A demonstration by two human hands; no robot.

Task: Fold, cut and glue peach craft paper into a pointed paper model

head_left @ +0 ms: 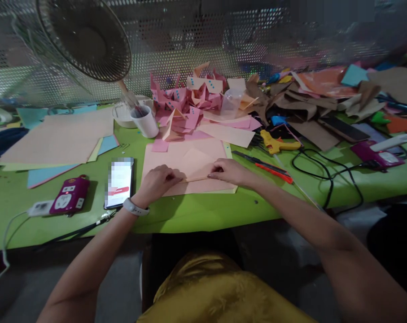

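Observation:
My left hand (158, 181) and my right hand (230, 171) press down on a folded piece of peach paper (196, 165), one at each end of its near crease. The piece lies on a stack of peach sheets (176, 154) on the green table (196, 213). The fingers of both hands are curled onto the fold. A white band is on my left wrist.
A phone (119, 181) and a magenta device (69, 196) lie to the left, with large paper sheets (58, 137) behind. A white cup (145, 121), a fan (85, 38) and a pile of pink folded shapes (186, 101) stand at the back. A yellow glue gun (277, 143), red-handled tool (273, 172) and black cable (327, 172) are to the right.

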